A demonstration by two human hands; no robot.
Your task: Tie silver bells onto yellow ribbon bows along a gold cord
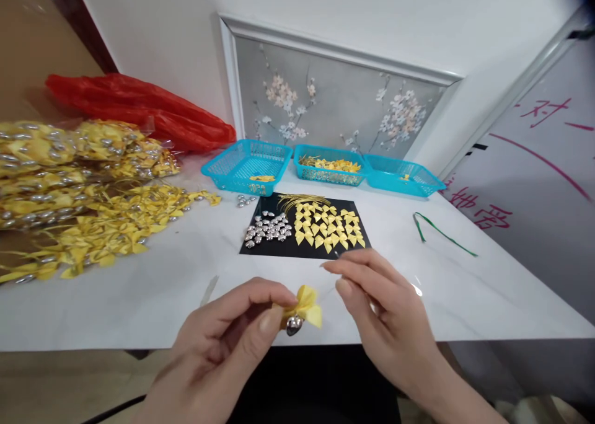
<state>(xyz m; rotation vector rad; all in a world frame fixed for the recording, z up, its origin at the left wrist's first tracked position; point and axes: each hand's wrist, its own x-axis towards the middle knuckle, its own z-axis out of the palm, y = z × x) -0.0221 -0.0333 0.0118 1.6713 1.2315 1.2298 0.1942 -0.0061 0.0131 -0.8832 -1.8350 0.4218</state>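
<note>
A yellow bow (pixel 308 306) with a shiny silver bead (pixel 294 325) under it is pinched between the thumb and forefinger of my left hand (pixel 237 343), at the table's front edge. To its right, my right hand (pixel 385 312) is raised with the thumb and fingers slightly apart, and nothing clear shows between them. Beyond both hands lies a black mat (pixel 274 250). It bears silver beads (pixel 269 229) at its left, rows of yellow bows (pixel 329 227) at its right and thin gold ties (pixel 304 199) along its back edge.
Finished yellow-and-silver pieces (pixel 116 222) are heaped at the left, beside a red bag (pixel 139 108). Three blue baskets (pixel 246 148) stand along the wall, the middle one holding yellow pieces. A green tie (pixel 444 235) lies at the right.
</note>
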